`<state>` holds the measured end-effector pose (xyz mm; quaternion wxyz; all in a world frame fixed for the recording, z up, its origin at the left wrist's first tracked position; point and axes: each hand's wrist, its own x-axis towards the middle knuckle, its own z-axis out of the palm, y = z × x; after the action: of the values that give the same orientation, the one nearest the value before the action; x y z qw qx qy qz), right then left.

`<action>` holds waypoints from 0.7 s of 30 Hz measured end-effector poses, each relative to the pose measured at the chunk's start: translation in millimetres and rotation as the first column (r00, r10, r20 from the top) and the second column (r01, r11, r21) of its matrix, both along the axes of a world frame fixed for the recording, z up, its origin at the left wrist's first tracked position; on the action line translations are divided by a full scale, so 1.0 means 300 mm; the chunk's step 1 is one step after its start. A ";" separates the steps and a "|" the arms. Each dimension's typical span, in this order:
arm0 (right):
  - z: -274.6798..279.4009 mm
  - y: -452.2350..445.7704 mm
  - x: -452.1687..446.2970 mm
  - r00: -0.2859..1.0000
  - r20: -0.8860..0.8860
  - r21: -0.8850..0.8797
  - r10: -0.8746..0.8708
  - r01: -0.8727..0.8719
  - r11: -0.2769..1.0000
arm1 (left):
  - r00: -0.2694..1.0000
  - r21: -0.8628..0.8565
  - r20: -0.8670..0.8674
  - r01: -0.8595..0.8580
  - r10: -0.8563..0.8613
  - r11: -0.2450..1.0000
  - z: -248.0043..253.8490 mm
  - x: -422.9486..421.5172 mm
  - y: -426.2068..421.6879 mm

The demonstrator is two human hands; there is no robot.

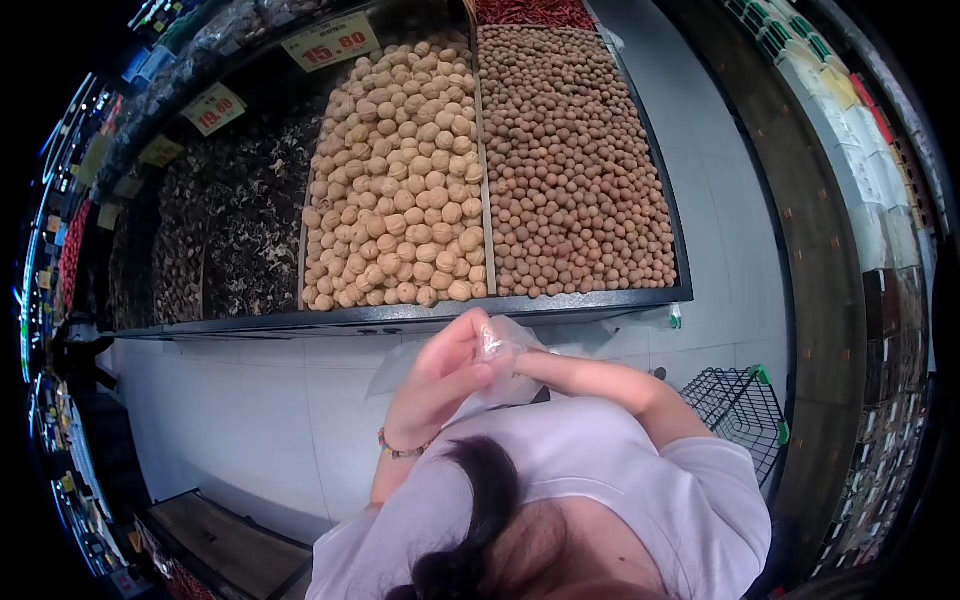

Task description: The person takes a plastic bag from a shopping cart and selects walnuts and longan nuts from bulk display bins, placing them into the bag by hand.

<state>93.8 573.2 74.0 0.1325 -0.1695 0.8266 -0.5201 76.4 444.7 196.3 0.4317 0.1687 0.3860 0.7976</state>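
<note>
A thin clear plastic bag (508, 338) is bunched up between my hands, in front of my chest. My left hand (440, 375), with a beaded bracelet at the wrist, has its fingers and thumb closed on the bag's plastic. From the other side my right hand (522, 362) meets the bag; crumpled plastic covers it, and its fingers are hidden. Just beyond my hands, the front edge of a dark display bin (400, 314) runs across. Pale walnuts (405, 200) fill its middle section, and smaller round brown nuts or dried fruits (575, 170) fill the right one.
Dark dried goods (255, 215) lie in the left sections under price signs (333, 42). Dried red chillies (530, 12) are at the far end. A black wire basket with green corners (735, 410) stands at my right. A wooden-topped stand (225, 540) is low at left.
</note>
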 end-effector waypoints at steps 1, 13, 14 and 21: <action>0.003 -0.037 -0.006 1.000 -0.002 -0.018 -0.007 0.007 1.000 | 0.999 0.035 -0.014 -0.044 0.045 0.998 0.004 -0.016 -0.031; -0.004 -0.297 -0.119 0.986 -0.039 -0.172 -0.161 0.152 0.973 | 0.990 0.136 0.114 -0.097 0.081 0.986 -0.024 -0.165 -0.294; -0.005 -0.303 -0.124 0.984 -0.042 -0.180 -0.174 0.164 0.970 | 0.991 0.152 0.122 -0.064 0.046 0.986 -0.024 -0.168 -0.299; -0.004 -0.358 -0.101 0.973 -0.041 -0.231 -0.226 0.211 0.950 | 0.991 0.173 0.125 -0.073 0.051 0.982 -0.039 -0.182 -0.312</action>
<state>63.6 465.9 72.9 0.0263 -0.1083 0.7801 -0.6157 21.6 351.0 184.6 0.4124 0.1460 0.2918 0.8506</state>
